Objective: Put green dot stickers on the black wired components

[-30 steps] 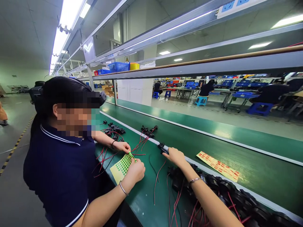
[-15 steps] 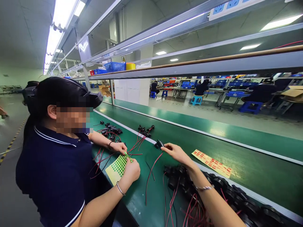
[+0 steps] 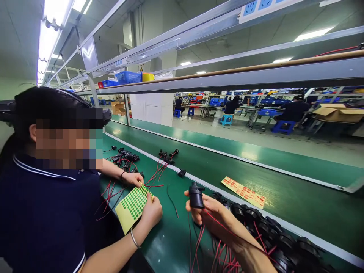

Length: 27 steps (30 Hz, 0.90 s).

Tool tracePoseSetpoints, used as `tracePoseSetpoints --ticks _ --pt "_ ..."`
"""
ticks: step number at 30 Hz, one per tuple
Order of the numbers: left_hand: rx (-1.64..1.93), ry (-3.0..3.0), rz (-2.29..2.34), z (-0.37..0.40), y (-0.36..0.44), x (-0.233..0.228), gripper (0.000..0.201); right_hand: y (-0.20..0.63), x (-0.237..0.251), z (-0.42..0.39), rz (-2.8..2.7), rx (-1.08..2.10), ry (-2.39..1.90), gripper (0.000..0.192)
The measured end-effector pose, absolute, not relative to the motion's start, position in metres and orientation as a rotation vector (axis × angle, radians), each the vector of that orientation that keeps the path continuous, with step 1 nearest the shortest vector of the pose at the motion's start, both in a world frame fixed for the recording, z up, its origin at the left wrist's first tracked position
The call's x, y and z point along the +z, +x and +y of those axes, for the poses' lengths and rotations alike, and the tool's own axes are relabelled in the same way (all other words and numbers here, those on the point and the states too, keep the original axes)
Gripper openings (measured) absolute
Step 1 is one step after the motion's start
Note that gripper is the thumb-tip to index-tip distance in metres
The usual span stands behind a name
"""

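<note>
My right hand is raised over the green bench top and closed around a small black cylindrical part, which stands upright in my fingers. The part's red and black wires trail back over my wrist. My left hand is out of view. Just beyond my hand lies a heap of black round parts with red leads. To my left a co-worker holds a yellow sheet of green dot stickers with both hands.
A small black part lies by the white strip at the edge of the green conveyor belt. A sheet of red stickers rests on the belt. More wired parts lie farther along. Blue bins stand on the overhead shelf.
My right hand has drawn back from the white strip towards me and now holds a black part upright. A small part stays at the strip. The view has swung to the right.
</note>
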<state>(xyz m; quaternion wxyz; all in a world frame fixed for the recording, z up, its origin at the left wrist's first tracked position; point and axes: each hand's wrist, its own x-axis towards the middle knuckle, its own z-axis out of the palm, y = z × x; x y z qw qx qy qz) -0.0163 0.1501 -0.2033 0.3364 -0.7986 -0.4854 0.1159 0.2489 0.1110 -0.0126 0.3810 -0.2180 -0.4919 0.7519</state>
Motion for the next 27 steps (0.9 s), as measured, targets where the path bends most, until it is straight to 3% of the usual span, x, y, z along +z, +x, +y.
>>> tracePoseSetpoints --ticks 6,13,21,27 --pt "0.548 -2.039 -1.417 0.134 -0.005 -0.191 0.018 0.247 -0.009 0.100 -0.979 2.047 -0.549 0.050" --pt "0.501 -2.084 -1.382 0.124 0.008 -0.182 0.013 0.252 -0.012 0.102 -0.479 2.171 -0.411 0.044" --pt "0.452 -2.148 -1.390 0.120 0.020 -0.176 0.022 0.261 -0.015 0.113 -0.448 2.244 -0.313 0.048" --pt "0.366 -2.338 -1.266 0.116 0.006 -0.135 0.027 0.255 0.001 0.101 -0.467 2.252 -0.294 0.043"
